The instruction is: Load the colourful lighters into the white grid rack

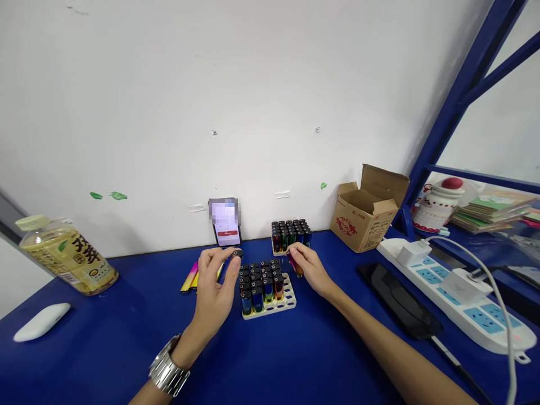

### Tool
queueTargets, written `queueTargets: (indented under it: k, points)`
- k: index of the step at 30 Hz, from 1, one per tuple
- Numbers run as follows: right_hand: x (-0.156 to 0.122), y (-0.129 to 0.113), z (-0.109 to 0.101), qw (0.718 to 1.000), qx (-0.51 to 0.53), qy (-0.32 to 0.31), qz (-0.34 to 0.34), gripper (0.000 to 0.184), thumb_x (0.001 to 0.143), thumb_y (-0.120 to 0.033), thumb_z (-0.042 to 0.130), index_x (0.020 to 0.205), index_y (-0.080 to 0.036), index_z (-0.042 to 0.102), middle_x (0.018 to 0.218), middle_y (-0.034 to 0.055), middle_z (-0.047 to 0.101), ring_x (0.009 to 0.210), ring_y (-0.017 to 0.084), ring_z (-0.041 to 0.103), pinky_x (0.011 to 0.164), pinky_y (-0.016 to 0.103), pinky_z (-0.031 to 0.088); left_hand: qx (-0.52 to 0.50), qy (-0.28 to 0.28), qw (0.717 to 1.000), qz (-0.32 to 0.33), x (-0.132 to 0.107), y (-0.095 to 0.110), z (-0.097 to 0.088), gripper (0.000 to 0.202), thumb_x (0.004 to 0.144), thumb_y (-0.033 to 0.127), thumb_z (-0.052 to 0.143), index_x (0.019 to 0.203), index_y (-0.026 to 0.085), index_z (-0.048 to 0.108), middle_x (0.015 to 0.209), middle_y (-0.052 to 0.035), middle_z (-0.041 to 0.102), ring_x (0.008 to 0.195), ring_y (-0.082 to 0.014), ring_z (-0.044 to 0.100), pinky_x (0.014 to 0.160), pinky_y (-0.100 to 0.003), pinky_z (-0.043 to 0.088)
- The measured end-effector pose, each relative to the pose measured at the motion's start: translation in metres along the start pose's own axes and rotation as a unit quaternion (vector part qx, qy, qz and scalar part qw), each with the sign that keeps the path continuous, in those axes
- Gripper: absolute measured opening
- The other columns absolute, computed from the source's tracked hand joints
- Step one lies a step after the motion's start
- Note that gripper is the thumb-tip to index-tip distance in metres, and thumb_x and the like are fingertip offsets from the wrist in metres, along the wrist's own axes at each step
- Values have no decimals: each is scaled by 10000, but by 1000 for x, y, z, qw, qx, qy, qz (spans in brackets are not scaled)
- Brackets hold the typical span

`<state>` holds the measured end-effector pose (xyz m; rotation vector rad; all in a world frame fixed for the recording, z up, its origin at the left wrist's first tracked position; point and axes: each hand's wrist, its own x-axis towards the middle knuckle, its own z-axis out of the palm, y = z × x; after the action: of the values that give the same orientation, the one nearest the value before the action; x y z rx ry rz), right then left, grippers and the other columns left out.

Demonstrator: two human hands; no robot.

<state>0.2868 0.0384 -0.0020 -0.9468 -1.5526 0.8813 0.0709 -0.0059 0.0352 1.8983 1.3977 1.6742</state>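
Observation:
My left hand [216, 289], with a metal watch at its wrist, pinches a black-topped lighter [238, 253] between thumb and fingers. Just below it stands a white tray [276, 307] with round holes, where several upright lighters [257, 299] in shiny blue, yellow and red fill the left part. Holes at the tray's right side are bare. To the right of this tray, my right hand [310, 269] is closed on a pink and dark lighter [295, 264], held tilted above the table. Yellow and pink flat pieces [190, 277] lie partly behind my left hand.
A second full lighter tray [291, 233] stands at the back by the wall. A lit phone [226, 222] leans there too. To the right are an open carton [363, 219], a black phone [399, 298] and a power strip [459, 306]. A bottle [70, 256] and white mouse [42, 322] are left.

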Motion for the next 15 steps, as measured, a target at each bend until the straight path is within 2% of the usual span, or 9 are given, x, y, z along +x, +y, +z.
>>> queueTargets:
  k: [2, 5, 10, 12, 15]
  points:
    - [2, -3, -4, 999, -31, 8, -29, 399, 863, -554, 496, 775, -181, 605, 694, 10, 522, 646, 143, 467, 583, 252, 393, -10, -17, 1000, 14, -1, 8, -4, 214, 878, 391, 530, 952, 205, 606, 843, -29, 580, 818, -170, 542, 733, -300, 441]
    - [4, -9, -10, 998, -32, 11, -49, 392, 796, -550, 594, 721, -169, 645, 611, 2, 510, 570, 124, 437, 517, 245, 360, -62, -52, 997, 2, -6, 16, -5, 176, 896, 350, 522, 952, 197, 590, 755, -3, 581, 689, -134, 535, 632, -262, 439]
    - [-2, -16, -19, 990, 109, -73, 48, 359, 717, -484, 692, 593, -157, 613, 381, -52, 451, 297, 64, 322, 312, 211, 216, -25, -145, 988, 40, -14, 19, 0, 122, 900, 296, 521, 935, 190, 571, 671, 24, 545, 618, -120, 522, 590, -253, 433]
    - [-5, -18, -18, 981, 142, -111, 73, 347, 693, -466, 714, 586, -152, 615, 369, -39, 500, 259, 74, 369, 277, 204, 226, 18, -172, 982, 82, -15, 18, 2, 106, 886, 274, 544, 915, 183, 590, 684, 9, 549, 671, -138, 527, 616, -268, 436]
    - [-9, -23, -12, 975, 149, -150, 71, 324, 710, -446, 706, 637, -141, 628, 422, -2, 588, 304, 117, 512, 292, 193, 300, 83, -188, 964, 166, -15, 15, 4, 112, 867, 255, 578, 926, 192, 648, 736, -20, 550, 755, -170, 493, 674, -303, 433]
